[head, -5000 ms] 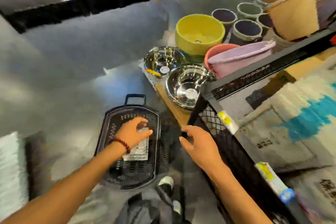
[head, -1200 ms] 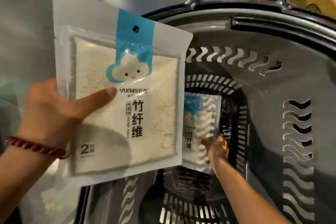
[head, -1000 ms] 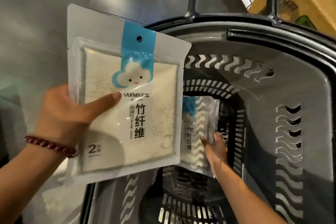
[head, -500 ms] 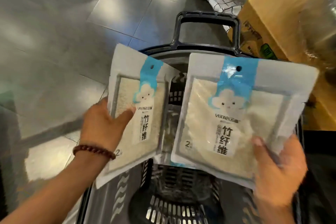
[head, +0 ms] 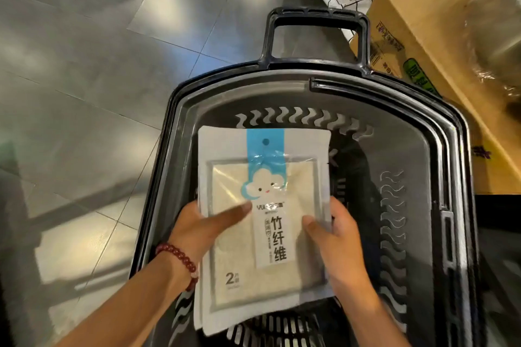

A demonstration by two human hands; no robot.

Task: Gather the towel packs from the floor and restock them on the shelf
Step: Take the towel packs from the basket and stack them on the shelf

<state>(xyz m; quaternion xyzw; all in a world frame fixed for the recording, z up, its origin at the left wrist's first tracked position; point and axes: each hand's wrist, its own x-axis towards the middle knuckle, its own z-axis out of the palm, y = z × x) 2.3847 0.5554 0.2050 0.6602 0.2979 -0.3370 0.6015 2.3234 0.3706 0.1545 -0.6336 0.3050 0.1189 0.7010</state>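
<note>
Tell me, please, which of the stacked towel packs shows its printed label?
The front towel pack, facing the camera with its blue strip and cloud; the pack behind shows only its left edge.

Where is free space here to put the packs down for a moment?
Bare floor tiles left of the basket are free. Right is crowded: the cardboard box sits close beside the rim. Both hands hold the packs over the basket.

Both forearms reaching forward and down, converging. Left hand gripping from the left, thumb laid flat across the front, fingers hidden behind. Right hand gripping from the right, thumb on front. Beaded bracelet on left wrist.
</note>
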